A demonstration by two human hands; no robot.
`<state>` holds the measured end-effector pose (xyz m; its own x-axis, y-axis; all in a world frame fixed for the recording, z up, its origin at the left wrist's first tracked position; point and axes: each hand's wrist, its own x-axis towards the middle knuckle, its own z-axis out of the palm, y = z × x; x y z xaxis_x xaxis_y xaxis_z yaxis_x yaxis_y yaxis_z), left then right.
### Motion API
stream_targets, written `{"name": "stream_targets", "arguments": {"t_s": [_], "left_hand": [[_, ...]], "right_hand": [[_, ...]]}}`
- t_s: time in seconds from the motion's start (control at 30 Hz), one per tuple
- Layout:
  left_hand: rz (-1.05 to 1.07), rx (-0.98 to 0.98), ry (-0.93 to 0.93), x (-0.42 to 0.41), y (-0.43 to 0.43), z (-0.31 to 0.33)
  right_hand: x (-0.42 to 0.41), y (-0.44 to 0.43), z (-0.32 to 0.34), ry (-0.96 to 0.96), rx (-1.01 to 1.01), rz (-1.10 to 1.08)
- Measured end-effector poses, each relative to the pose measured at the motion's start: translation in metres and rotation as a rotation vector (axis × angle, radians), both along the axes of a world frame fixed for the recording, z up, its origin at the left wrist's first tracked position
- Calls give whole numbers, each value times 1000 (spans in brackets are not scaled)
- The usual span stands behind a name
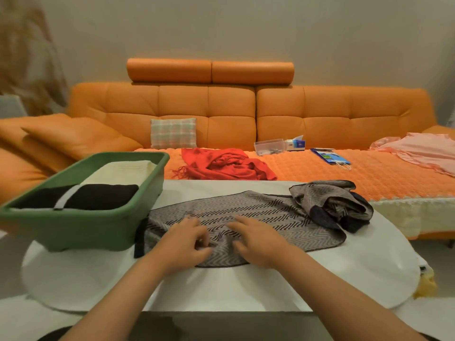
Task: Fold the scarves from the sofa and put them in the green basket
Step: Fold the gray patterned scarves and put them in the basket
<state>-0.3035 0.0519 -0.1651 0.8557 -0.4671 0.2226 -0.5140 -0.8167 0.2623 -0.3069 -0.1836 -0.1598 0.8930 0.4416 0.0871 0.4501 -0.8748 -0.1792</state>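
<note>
Two folded scarves [93,196] already lie in the green basket [147,207], left of the fingers [237,221]. Under them on the surface [320,279] lies the grey zigzag scarf [258,210], half spread. The right hand [256,242] presses flat; the left hand [183,238] curls, grip unclear. Beyond, a red scarf [226,163] waits on the sofa [231,107].

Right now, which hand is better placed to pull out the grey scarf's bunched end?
Right, probably: the right hand rests on the grey scarf nearer its bunched end; the left hand lies toward the green basket.
</note>
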Motion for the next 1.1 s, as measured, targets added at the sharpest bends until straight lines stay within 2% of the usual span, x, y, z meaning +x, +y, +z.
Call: {"name": "stream_targets", "arguments": {"t_s": [0.1, 0.23, 0.33, 0.5, 0.6, 0.63, 0.7, 0.77, 0.83, 0.93, 1.0, 1.1], "left_hand": [[-15, 95, 0, -15, 24, 7], [116, 190, 31, -23, 54, 7], [197, 144, 111, -25, 66, 4], [206, 131, 109, -40, 67, 21], [174, 151, 303, -51, 72, 34], [173, 110, 370, -53, 75, 35], [189, 66, 351, -49, 81, 29], [216, 72, 247, -41, 82, 20], [256, 116, 214, -33, 79, 10], [250, 220, 338, -29, 69, 4], [260, 223, 357, -28, 62, 4], [352, 279, 279, -22, 54, 8]], "right_hand": [[-14, 27, 0, -1, 93, 117], [-19, 51, -5, -57, 88, 172], [-20, 62, -9, -73, 101, 180], [-22, 57, 4, 82, 185, 102], [-24, 57, 12, 282, 249, 92], [-23, 58, 13, 294, 289, 91], [-20, 62, 12, 208, 318, 74], [-15, 65, 6, 115, 235, 81], [-12, 65, -1, 183, 88, 64], [-8, 58, -8, 290, -125, 3], [-7, 51, -4, 289, -127, -32], [-8, 46, 3, 195, -87, -13]]}}
